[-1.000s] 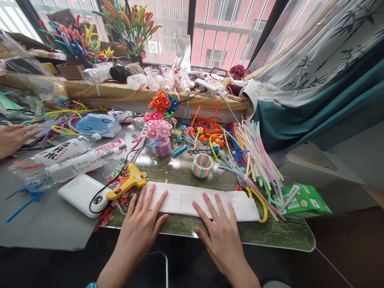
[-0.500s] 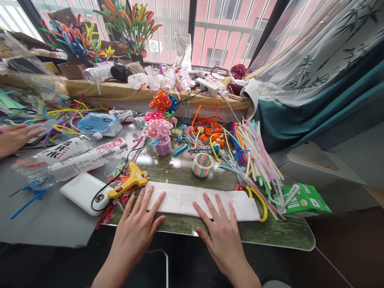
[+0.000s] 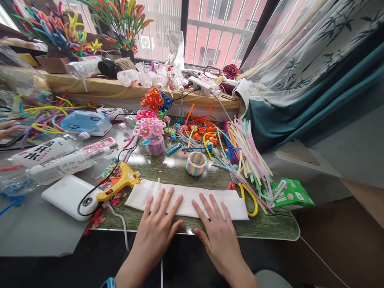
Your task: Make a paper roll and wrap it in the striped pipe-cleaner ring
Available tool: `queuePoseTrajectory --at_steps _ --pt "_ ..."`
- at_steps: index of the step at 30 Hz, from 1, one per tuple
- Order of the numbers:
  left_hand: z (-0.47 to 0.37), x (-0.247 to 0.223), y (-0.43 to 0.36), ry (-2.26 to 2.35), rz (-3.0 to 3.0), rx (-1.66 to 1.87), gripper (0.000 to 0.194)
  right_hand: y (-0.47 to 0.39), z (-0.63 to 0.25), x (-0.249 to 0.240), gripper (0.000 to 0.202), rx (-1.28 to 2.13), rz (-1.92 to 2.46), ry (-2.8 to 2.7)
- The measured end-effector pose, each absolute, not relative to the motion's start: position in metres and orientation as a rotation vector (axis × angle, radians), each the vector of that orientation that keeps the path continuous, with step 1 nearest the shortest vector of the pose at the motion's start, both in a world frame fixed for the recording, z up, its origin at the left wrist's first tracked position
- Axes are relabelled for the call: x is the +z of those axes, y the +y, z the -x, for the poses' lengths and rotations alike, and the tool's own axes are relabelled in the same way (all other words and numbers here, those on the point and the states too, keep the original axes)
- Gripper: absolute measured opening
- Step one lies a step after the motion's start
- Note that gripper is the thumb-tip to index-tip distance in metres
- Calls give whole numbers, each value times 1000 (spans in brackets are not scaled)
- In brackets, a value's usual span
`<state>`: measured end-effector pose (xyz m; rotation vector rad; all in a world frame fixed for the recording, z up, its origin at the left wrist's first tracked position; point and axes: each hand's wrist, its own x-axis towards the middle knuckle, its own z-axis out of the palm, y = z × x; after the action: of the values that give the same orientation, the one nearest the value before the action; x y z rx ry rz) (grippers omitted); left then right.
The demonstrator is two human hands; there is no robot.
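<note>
Resting left hand (image 3: 159, 228) and right hand (image 3: 218, 232) spread out on white cloth (image 3: 187, 203) near the front edge of green table (image 3: 270, 229), so apparently holding it flat; with yellow glue gun (image 3: 122, 179) at its left end, seemingly for easy reach; beyond, with striped ring (image 3: 195, 169) set apart, perhaps for working room; farther, with potted pink flowers (image 3: 150, 127).
</note>
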<state>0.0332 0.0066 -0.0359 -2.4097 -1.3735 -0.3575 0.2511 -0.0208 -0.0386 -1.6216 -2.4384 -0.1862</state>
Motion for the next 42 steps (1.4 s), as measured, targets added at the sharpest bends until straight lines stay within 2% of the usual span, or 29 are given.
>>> queuePoseTrajectory --at_steps 12,25,33,42 --pt "-32 -32 3 -1407 2423 -374 56 -38 -307 -52 59 -244 1853 -2194" --pt "-2 -32 5 -1469 2363 -368 49 -35 -312 -59 60 -289 1784 -2203" --pt "32 -34 -3 -1597 2203 -326 57 -36 -311 -63 60 -311 1782 -2173" --pt "30 -29 -5 -1559 2166 -295 56 -36 -305 -59 61 -287 1810 -2141"
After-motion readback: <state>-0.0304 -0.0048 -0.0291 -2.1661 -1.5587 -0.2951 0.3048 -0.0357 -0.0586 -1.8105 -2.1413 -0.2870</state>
